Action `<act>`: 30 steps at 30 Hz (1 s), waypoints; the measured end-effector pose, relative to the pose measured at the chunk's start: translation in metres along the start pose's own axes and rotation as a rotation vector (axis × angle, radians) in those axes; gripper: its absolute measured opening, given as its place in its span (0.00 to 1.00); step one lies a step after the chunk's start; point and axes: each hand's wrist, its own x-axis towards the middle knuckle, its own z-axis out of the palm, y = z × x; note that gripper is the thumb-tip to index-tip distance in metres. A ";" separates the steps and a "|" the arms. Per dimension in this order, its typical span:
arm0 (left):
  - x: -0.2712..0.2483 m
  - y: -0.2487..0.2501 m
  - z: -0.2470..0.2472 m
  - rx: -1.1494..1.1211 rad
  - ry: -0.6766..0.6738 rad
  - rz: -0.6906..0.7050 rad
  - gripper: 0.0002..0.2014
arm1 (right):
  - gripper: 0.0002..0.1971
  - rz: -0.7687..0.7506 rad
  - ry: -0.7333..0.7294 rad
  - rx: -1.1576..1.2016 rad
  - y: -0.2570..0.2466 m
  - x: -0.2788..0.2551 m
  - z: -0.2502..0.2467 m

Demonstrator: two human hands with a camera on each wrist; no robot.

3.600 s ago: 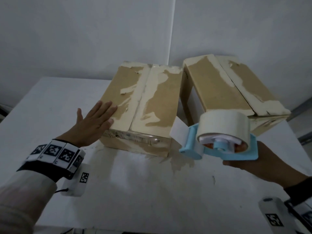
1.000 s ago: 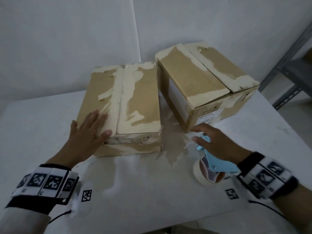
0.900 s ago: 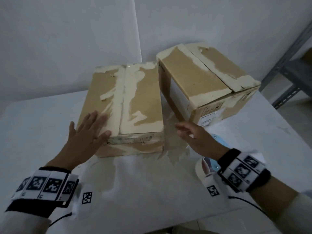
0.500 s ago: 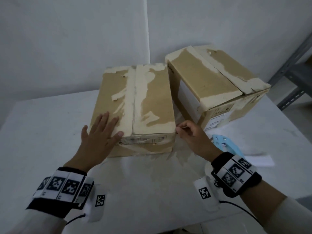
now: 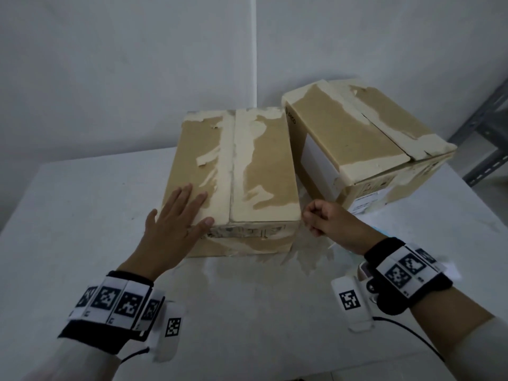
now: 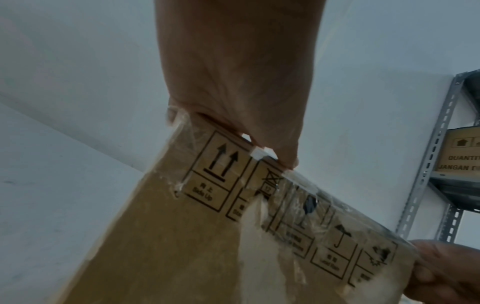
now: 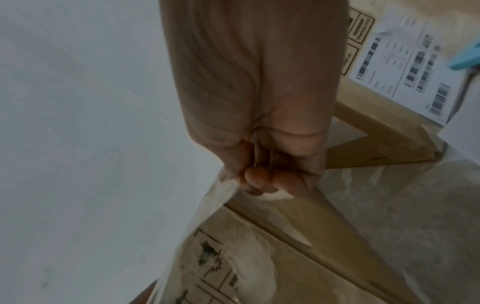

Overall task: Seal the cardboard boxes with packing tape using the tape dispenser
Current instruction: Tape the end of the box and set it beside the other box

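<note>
So the right hand [image 5: 327, 222] isn't carrying the tape dispenser [image 7: 465, 58] anymore. A second ago it was setting it down; now the blue thing lies on the table behind that hand's wrist, only a sliver showing in the right wrist view. Its fingers are curled, pinching what looks like loose tape at the near right corner of the near box [image 5: 233, 174]. The left hand [image 5: 176, 221] stays spread flat on the box top, thumb over the front edge. My guess: no taping just yet, only tidying or repositioning. The second box [image 5: 354, 136] sits just beyond the right hand.
</note>
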 end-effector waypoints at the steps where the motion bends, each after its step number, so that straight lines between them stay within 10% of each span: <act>1: 0.000 0.000 0.000 0.003 -0.005 0.002 0.46 | 0.11 0.012 -0.009 0.004 -0.001 0.000 -0.001; 9: -0.001 0.000 0.000 -0.038 0.029 0.038 0.44 | 0.08 -0.078 0.143 -0.029 0.007 0.005 0.012; 14: 0.001 -0.007 -0.014 -0.317 0.150 0.048 0.22 | 0.07 -0.036 0.255 0.062 0.021 0.009 0.021; 20: -0.005 -0.020 -0.011 -0.425 0.265 -0.134 0.30 | 0.03 -0.155 0.536 -0.035 0.027 -0.007 0.017; 24: -0.009 -0.023 -0.005 -0.582 0.142 -0.217 0.30 | 0.19 -0.380 0.360 -0.083 0.018 -0.016 0.021; 30: -0.011 -0.031 0.010 -1.060 0.074 -0.158 0.27 | 0.49 -0.274 0.073 0.201 0.027 -0.009 0.054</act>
